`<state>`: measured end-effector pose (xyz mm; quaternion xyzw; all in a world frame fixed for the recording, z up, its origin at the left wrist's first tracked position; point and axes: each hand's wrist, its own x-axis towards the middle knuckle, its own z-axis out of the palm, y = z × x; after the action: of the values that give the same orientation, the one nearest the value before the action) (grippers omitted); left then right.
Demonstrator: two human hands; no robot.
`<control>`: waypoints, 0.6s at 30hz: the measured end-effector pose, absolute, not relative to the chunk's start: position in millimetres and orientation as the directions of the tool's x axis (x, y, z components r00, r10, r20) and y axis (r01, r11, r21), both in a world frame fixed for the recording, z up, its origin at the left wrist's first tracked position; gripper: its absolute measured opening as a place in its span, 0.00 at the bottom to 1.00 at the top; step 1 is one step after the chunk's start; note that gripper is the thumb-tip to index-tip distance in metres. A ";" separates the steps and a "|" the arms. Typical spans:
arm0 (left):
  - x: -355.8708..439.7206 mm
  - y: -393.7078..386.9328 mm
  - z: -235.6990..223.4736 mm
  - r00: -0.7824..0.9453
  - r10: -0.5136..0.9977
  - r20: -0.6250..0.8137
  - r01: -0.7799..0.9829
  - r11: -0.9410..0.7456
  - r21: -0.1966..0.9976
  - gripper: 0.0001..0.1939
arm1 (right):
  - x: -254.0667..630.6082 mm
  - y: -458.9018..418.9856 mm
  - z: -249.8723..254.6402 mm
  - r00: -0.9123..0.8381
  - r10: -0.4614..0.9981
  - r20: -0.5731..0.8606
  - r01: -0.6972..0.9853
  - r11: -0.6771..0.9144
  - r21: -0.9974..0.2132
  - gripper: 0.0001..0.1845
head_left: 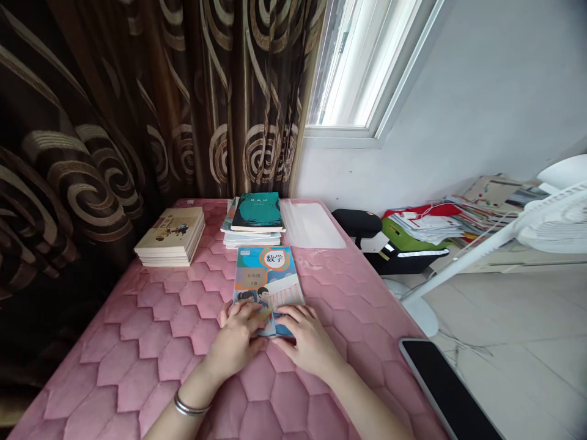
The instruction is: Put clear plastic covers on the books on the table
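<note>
A blue mathematics textbook (254, 278) with a cartoon cover lies flat in front of me on the pink quilted bed cover (165, 360). My left hand (238, 333) holds its lower left corner, fingers over the cover and thumb at the near edge. At the lower right corner my right hand (305, 336) grips in the same way, its fingers curled onto the cover. The fingers hide the bottom of the cover picture. Just beyond the textbook stands a stack of books topped by a teal book (257, 211).
Left of these is a stack of beige books (172, 232). Clear plastic sheets (314, 225) lie at the back right. A phone-like black-screened device (447, 385) lies at the right edge. Beyond it stand a white fan (463, 263) and piled papers (426, 223). A dark curtain (183, 91) hangs behind.
</note>
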<state>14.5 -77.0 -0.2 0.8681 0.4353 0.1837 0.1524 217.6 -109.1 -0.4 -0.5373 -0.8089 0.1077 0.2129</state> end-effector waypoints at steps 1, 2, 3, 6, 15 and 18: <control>9.2 -74.4 0.9 0.550 0.816 0.178 0.700 -0.567 0.434 0.14 | 221.3 -108.7 0.4 -0.343 0.912 0.224 0.811 0.408 -0.419 0.12; 3.1 -71.7 2.1 0.547 0.820 0.167 0.700 -0.558 0.446 0.13 | 225.8 -108.3 1.5 -0.354 0.909 0.219 0.798 0.416 -0.436 0.13; -3.6 -68.8 3.2 0.546 0.824 0.153 0.698 -0.548 0.461 0.13 | 231.0 -107.9 2.7 -0.363 0.907 0.215 0.786 0.422 -0.453 0.13; -23.7 -61.4 5.2 0.529 0.843 0.096 0.702 -0.498 0.509 0.13 | 250.4 -106.8 6.5 -0.375 0.906 0.194 0.755 0.420 -0.503 0.15; -34.8 -57.4 8.8 0.454 0.891 0.005 0.745 -0.383 0.547 0.19 | 288.1 -103.0 3.3 -0.365 0.922 0.133 0.662 0.357 -0.659 0.18; -32.3 -58.8 10.4 0.421 0.905 -0.055 0.761 -0.320 0.565 0.22 | 287.3 -103.8 5.2 -0.358 0.925 0.126 0.656 0.346 -0.671 0.18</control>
<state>-32.3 -58.8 10.4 0.8007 0.5202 0.1371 0.2634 287.3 -103.8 5.2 -0.5066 -0.7802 0.2655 0.2532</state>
